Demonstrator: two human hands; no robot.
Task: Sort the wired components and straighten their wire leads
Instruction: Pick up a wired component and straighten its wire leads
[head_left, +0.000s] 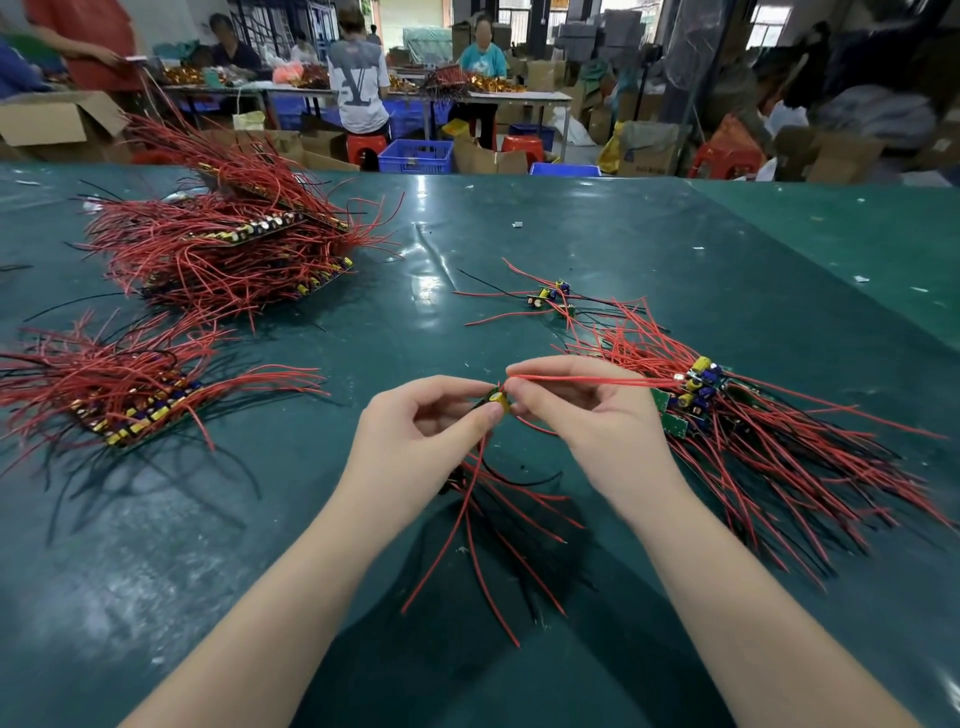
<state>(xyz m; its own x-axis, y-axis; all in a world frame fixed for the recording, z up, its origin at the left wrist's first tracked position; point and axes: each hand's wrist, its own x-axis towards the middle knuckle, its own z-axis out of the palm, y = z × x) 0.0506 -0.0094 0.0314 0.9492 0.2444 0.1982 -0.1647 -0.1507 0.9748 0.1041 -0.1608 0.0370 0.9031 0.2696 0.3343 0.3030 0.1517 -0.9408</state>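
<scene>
Two hands (415, 431) (576, 415), one component (497, 402) (pinched)

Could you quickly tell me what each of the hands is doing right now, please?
Left hand: pinches the small wired component.
Right hand: pinches that component's red wire leads, drawn out to the right.

Single head view, looking forward and down, close over green table (571, 249).

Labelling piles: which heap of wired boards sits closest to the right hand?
The heap at the table's right, just beside the right hand; the two left heaps lie across the table.
</scene>
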